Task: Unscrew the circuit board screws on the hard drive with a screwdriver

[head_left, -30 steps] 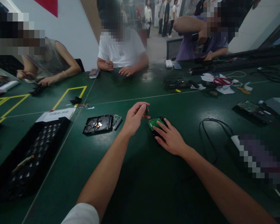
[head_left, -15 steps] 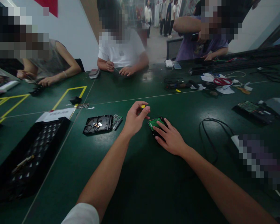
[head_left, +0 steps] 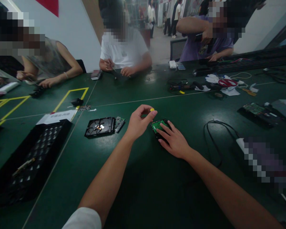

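Observation:
My left hand point(head_left: 138, 122) is raised just above the green table, its fingers pinched on a small tool with a yellow tip point(head_left: 152, 110). Right beside it lies a small hard drive point(head_left: 157, 126) with its green circuit board facing up. My right hand point(head_left: 175, 141) rests on the drive's near right part, fingers spread flat and pressing it down. To the left lies an opened black drive casing point(head_left: 100, 126) with a small green board at its right end.
A black tray point(head_left: 26, 159) with a grid of cells sits at the near left, a white paper point(head_left: 56, 117) behind it. A black cable point(head_left: 216, 127) loops at the right near another drive point(head_left: 257, 111). Three people work along the table's far side.
My left hand has turned the tool in its fingers, so the yellow tip shows and has shifted slightly right, toward the drive. My right hand has stayed on the drive.

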`<control>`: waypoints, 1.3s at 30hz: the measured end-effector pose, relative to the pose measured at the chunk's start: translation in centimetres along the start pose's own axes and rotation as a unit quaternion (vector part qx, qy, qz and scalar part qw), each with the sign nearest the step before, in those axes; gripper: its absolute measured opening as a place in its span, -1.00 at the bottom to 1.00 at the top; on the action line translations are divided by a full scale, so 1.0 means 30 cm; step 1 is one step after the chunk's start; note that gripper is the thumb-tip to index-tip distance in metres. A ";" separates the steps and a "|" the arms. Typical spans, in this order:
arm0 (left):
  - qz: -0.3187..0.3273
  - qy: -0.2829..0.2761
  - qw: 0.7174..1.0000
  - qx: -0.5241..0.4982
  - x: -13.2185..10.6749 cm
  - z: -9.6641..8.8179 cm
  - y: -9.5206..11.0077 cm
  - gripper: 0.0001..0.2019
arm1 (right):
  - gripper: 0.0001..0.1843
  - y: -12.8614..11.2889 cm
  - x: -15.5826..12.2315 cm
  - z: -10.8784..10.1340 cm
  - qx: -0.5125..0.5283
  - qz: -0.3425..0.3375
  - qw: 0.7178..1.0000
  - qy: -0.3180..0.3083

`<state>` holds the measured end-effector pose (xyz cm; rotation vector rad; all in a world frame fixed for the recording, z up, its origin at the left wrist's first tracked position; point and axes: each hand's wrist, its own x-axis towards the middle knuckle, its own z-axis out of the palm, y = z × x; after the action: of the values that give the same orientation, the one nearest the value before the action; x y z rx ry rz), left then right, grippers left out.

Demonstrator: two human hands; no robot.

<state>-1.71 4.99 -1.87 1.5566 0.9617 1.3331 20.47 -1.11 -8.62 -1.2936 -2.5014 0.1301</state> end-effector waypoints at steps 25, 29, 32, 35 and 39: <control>-0.005 -0.013 0.999 -0.031 0.002 -0.003 0.005 -0.71 | -0.40 0.006 -0.002 0.005 0.002 -0.002 1.000 0.004; -0.007 0.023 0.999 -0.026 0.002 0.001 -0.007 -0.72 | -0.40 0.005 -0.002 0.002 0.003 0.002 1.000 -0.004; -0.001 0.006 0.999 -0.048 0.002 0.002 -0.012 -0.70 | -0.39 0.003 0.000 -0.002 0.001 0.003 1.000 -0.010; 0.004 -0.027 0.999 -0.039 0.003 -0.001 -0.011 -0.69 | -0.40 0.003 0.000 0.000 -0.001 0.002 1.000 -0.005; -0.015 -0.036 0.997 -0.071 0.008 -0.005 -0.013 -0.72 | -0.40 0.006 -0.001 0.004 -0.002 -0.001 1.000 0.003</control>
<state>-1.84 5.36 -2.15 1.4671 0.8256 1.2863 20.58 -1.02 -8.79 -1.2917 -2.4986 0.1218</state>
